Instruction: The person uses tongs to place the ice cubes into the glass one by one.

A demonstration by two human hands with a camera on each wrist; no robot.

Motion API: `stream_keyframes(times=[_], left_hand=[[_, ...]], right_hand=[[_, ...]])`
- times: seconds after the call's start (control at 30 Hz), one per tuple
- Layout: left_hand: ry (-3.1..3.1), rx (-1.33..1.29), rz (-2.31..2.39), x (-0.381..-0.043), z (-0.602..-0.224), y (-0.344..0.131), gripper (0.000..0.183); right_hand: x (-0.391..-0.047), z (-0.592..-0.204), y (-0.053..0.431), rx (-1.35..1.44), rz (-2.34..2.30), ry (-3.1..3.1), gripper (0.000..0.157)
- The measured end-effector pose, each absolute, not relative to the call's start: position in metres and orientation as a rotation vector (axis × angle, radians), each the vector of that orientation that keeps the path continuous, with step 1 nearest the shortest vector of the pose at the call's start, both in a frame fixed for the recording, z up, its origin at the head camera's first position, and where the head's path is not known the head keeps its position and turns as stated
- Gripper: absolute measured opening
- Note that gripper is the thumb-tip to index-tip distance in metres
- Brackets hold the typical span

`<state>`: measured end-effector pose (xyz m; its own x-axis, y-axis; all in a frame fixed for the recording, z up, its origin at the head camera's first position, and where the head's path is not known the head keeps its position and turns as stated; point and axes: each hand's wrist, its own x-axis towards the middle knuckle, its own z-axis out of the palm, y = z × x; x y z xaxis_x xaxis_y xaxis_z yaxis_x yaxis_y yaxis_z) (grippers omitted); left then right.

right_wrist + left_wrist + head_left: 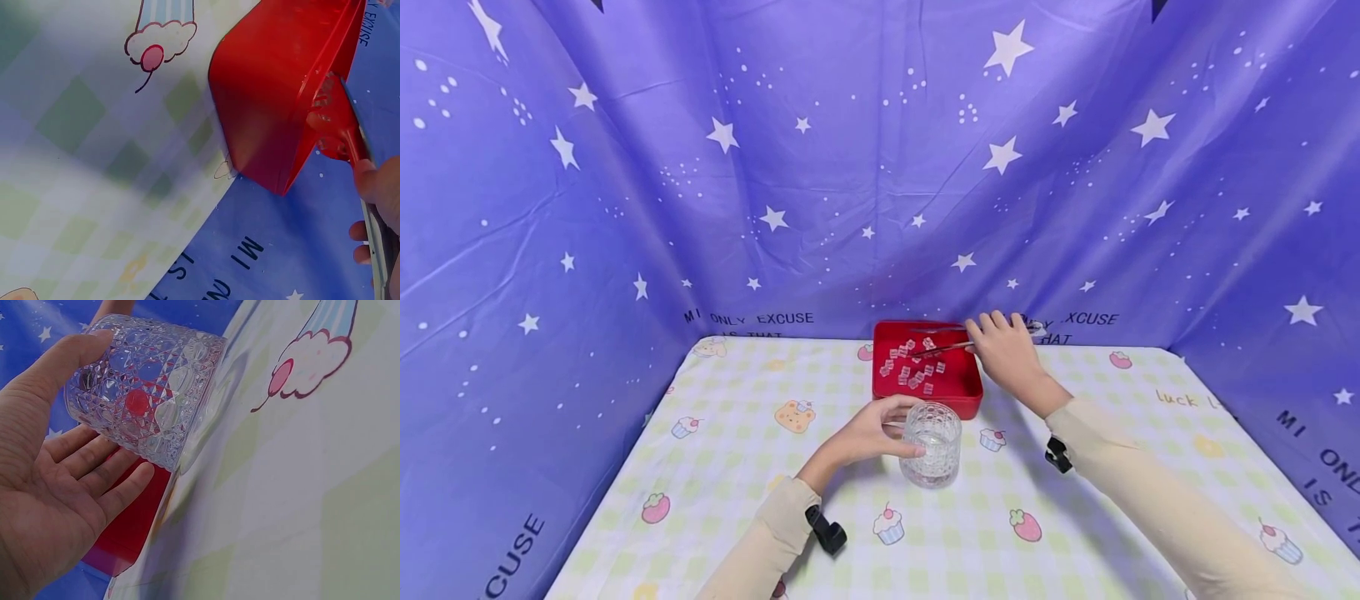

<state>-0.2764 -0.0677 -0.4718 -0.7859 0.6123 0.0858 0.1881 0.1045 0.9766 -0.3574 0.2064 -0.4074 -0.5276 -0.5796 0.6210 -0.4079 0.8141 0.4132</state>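
A clear cut-glass tumbler [934, 467] stands upright on the tablecloth, in front of a red rectangular box [966, 407]. My left hand [872, 432] holds it from the left side, thumb across the near wall and fingers behind. In the left wrist view the thumb [75, 356] lies near the tumbler's rim. Several small clear cubes [904, 372] are scattered over the box's floor. Above the box's right edge, my right hand [1006, 354] grips shiny metal tongs [951, 347] whose arms reach in over the cubes. Red reflections cover the tongs' end [334, 115] in the right wrist view.
A checked tablecloth [1105, 517] printed with cupcakes and strawberries covers the table. Blue star-patterned curtains [865, 167] hang behind and on both sides. The box stands close to the table's back edge.
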Motion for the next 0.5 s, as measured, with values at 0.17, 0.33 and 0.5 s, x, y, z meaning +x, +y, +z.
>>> stream_keyframes(times=[0.17,0.33,0.5], left_hand=[[2.052,0.779,1.728,-0.276,-0.472,-0.068,0.066],[2.058,0.773,1.725,-0.276,-0.472,-0.068,0.065],[2.065,0.779,1.723,-0.276,-0.471,-0.068,0.065]], right_hand=[[-0.36,-0.408,0.203,0.696,-0.293,-2.258,0.029],[-0.364,-0.407,0.199,0.685,-0.333,-2.284,0.029],[-0.366,-0.407,0.195,0.676,-0.382,-2.323,0.029]])
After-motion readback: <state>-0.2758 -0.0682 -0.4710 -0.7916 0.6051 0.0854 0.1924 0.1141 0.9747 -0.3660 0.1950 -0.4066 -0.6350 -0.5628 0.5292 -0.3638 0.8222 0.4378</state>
